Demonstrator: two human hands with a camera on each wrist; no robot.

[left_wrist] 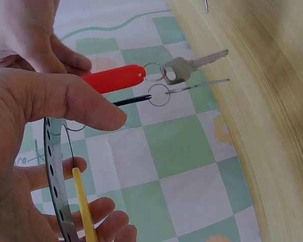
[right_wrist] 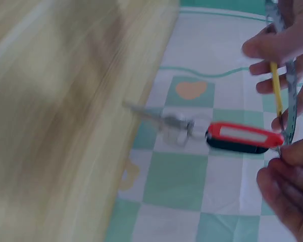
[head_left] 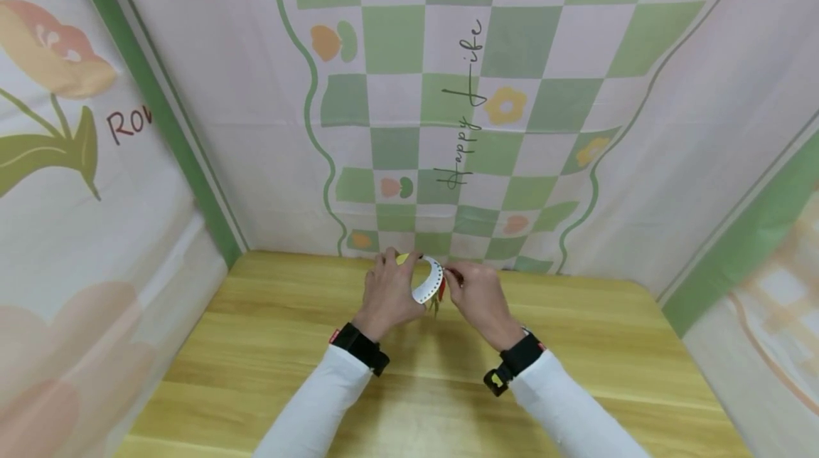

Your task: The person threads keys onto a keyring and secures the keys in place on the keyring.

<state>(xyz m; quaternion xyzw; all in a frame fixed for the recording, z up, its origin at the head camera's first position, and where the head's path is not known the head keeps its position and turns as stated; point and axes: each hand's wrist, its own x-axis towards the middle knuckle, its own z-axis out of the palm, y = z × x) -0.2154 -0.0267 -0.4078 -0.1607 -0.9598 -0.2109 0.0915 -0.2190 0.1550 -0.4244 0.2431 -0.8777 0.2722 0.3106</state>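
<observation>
My left hand point(head_left: 392, 294) grips a curved white metal strip point(head_left: 430, 286) with a row of small holes along it. In the left wrist view its thumb lies over the strip, fingers behind. A yellow key tag point(left_wrist: 83, 204) hangs on the strip by a wire loop. A red key tag point(left_wrist: 116, 78) and a black key tag point(left_wrist: 133, 100) stick out past the strip, each with a ring and a metal key point(left_wrist: 179, 70). My right hand point(head_left: 480, 301) pinches a thin wire ring at the red tag's end, right at the strip's edge. Its fingertips partly hide the ring.
A wooden table point(head_left: 435, 387) lies below both hands. Behind it hangs a printed cloth point(head_left: 397, 38) with green checks, and further cloth walls point(head_left: 57, 230) stand to the sides. Black straps point(head_left: 361, 348) with cameras sit on both wrists.
</observation>
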